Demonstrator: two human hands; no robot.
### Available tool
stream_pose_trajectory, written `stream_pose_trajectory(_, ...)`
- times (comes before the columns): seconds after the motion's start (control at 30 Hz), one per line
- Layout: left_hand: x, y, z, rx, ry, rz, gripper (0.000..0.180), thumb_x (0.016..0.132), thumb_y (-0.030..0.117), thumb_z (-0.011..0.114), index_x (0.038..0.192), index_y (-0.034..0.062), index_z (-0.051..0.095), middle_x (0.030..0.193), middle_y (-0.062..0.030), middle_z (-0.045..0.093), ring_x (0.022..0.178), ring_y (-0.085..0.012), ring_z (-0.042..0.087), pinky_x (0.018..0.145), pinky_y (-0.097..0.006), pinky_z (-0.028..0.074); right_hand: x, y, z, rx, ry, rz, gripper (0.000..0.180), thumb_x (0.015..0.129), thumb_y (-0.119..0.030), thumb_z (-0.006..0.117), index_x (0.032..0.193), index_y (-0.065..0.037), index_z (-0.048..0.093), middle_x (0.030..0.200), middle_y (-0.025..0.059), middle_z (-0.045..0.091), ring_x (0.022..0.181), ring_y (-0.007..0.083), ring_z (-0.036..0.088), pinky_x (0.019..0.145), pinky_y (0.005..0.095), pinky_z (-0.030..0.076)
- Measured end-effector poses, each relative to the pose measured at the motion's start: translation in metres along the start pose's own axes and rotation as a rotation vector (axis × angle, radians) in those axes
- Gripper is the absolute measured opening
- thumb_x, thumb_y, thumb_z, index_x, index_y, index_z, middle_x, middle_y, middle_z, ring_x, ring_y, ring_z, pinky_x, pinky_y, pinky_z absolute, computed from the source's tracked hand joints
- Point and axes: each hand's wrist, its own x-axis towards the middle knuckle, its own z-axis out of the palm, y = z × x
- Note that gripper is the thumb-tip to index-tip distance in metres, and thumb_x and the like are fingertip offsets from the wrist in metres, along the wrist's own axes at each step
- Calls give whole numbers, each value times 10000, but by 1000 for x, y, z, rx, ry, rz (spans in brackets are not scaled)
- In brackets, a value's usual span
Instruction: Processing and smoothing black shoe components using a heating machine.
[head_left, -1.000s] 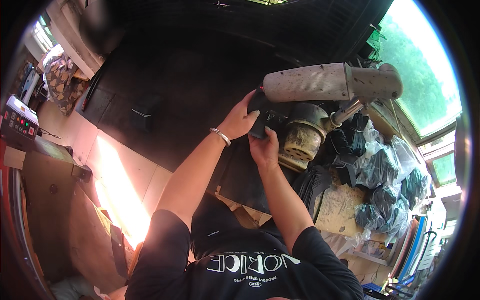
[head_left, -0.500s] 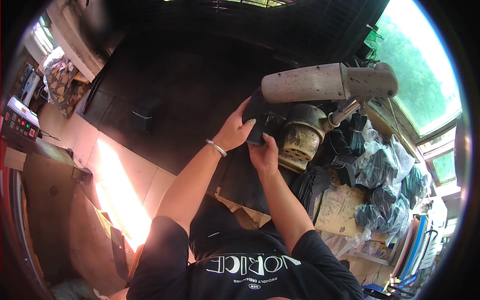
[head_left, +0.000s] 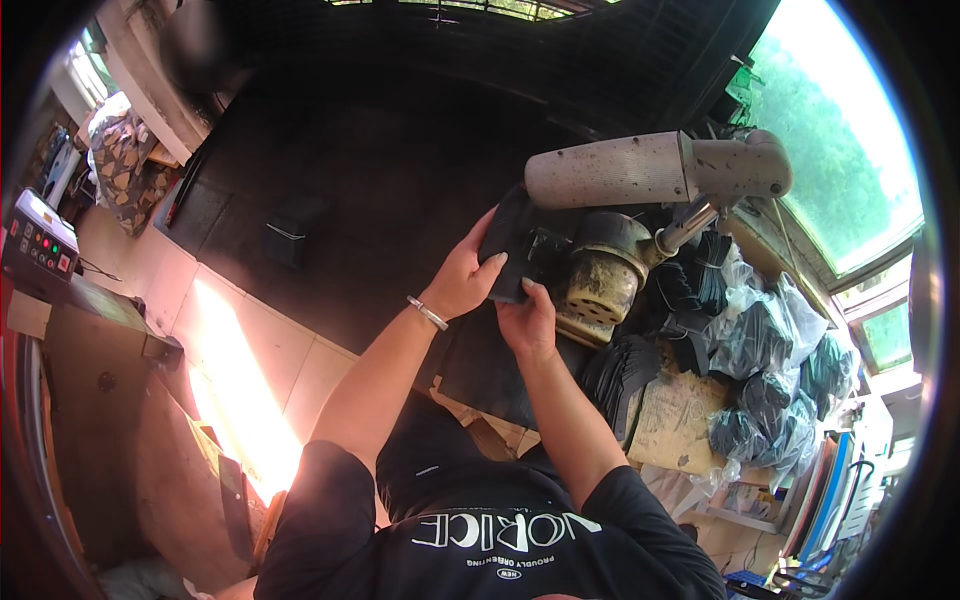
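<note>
Both hands hold a dark, flat, elongated piece, whose exact kind I cannot make out. My left hand, with a bracelet at the wrist, grips its left side, thumb on top. My right hand pinches the near end, thumb uppermost. Just right of the piece is a machine with a grey ribbed cylinder on a jointed arm. Below that cylinder sits a stained, yellowish round head with holes in its face. Whether the piece touches the machine is too dark to tell.
A dark work surface stretches ahead, with a small tied black bundle on it. Black pieces in clear plastic bags are heaped at the right, beside stacked black pieces. A control box with lit buttons stands far left.
Both hands and the dark piece have shifted slightly toward me, the left wrist most visibly. The grip looks the same.
</note>
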Motion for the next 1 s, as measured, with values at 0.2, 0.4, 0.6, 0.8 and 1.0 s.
stream_pose_trajectory(0.2, -8, 1, -1, 7, 20, 13, 552, 927, 76, 553, 1430, -50, 362, 1337, -153, 541, 1235, -183, 493, 1060, -296, 361, -4, 2, 2, -11, 12, 11, 306, 854, -95, 592, 1149, -15, 603, 1156, 82, 655, 1105, 211, 607, 997, 355, 449)
stream_pose_trajectory(0.4, -15, 3, -2, -6, 38, 1, 535, 934, 82, 564, 1416, -53, 377, 1303, -143, 566, 1193, -173, 521, 1030, -290, 392, -7, 2, 2, -28, -3, 24, 303, 855, -93, 588, 1150, -24, 606, 1147, 79, 660, 1081, 205, 616, 977, 349, 459)
stream_pose_trajectory(0.6, -24, 1, -2, -15, 55, 35, 513, 933, 64, 569, 1401, -55, 397, 1273, -130, 583, 1152, -154, 534, 998, -277, 411, -12, 2, 0, -70, -30, 22, 319, 853, -94, 580, 1164, -29, 602, 1160, 81, 653, 1098, 211, 605, 989, 353, 447)
stream_pose_trajectory(0.8, -34, -2, -5, -8, 101, 30, 447, 930, 55, 576, 1348, -49, 457, 1227, -105, 598, 1123, -145, 539, 978, -272, 419, -19, 2, 11, -111, -62, 30, 371, 847, -99, 581, 1210, -23, 568, 1202, 85, 629, 1144, 223, 581, 1022, 368, 429)
stream_pose_trajectory(1.0, -32, -4, -13, 19, 40, 10, 575, 921, 60, 566, 1445, -35, 348, 1310, -160, 562, 1216, -189, 520, 1038, -293, 386, -17, 2, 8, -110, -79, 36, 380, 847, -89, 575, 1217, -3, 562, 1213, 99, 627, 1157, 230, 584, 1044, 368, 428)
